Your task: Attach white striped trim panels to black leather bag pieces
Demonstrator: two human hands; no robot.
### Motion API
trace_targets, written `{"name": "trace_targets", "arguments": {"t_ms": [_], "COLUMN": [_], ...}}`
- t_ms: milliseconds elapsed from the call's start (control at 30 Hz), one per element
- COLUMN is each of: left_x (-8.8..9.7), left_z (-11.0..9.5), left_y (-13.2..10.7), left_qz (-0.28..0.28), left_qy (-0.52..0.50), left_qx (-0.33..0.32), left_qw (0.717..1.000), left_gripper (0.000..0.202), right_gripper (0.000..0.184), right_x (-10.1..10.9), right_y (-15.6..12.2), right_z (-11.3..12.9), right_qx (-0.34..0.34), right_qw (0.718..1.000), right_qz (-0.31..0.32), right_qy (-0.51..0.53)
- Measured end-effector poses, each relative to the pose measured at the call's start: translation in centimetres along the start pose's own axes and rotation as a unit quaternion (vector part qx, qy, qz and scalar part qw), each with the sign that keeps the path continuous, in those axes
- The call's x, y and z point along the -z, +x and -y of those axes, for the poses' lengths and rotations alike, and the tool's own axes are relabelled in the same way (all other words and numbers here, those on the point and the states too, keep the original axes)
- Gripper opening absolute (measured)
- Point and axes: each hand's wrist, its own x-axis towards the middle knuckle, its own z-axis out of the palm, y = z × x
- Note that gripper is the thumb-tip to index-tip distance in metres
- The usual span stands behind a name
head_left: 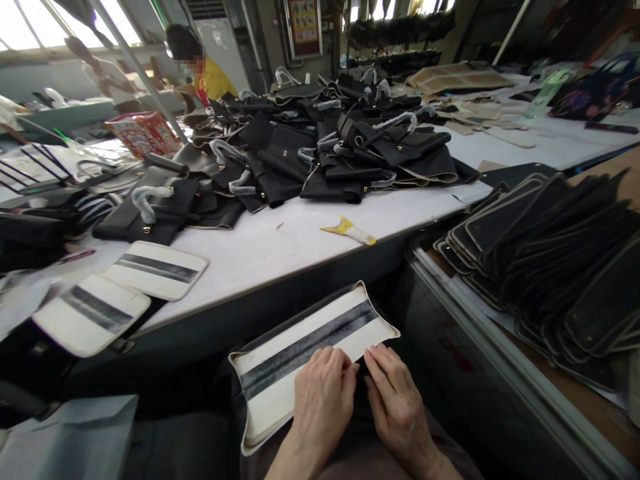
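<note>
A white bag panel point(310, 347) with a dark stripe along its length lies tilted across my lap. Its edges curl up at the corners, and black material shows along its far side. My left hand point(325, 393) is closed over the panel's near edge, thumb and fingers pinched together. Just to its right, my right hand point(397, 400) has its fingers bent onto the same edge near the right corner. The fingertips of both hands are partly hidden. Two similar striped panels, one point(157, 270) overlapping the other point(93, 315), rest at the table's left front.
Black bags point(285, 153) with wrapped handles are heaped across the white table point(260, 247). A yellow pointed tool point(347, 230) lies near its front edge. At right, a stack of black panels point(545, 253) sits behind a metal-edged rail point(480, 333). A person in yellow point(217, 80) is beyond.
</note>
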Motion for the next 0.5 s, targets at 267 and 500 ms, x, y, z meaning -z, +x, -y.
{"name": "trace_targets", "arguments": {"t_ms": [267,500], "left_x": [0.0,1.3], "left_z": [0.4,2.1], "left_y": [-0.9,-3.0], "left_qz": [-0.017,-0.029], "left_qy": [-0.003,0.036], "left_qx": [-0.016,0.006], "left_qw": [1.0,0.999], "left_gripper": [0.009,0.012], "right_gripper": [0.061,0.061], "right_x": [-1.0,-1.8], "right_y": [-0.4,-0.6], "right_z": [1.1,2.5], "right_qx": [0.016,0.047], "right_qw": [1.0,0.999], "right_qz": [0.003,0.024], "right_qy": [-0.002,-0.005]}}
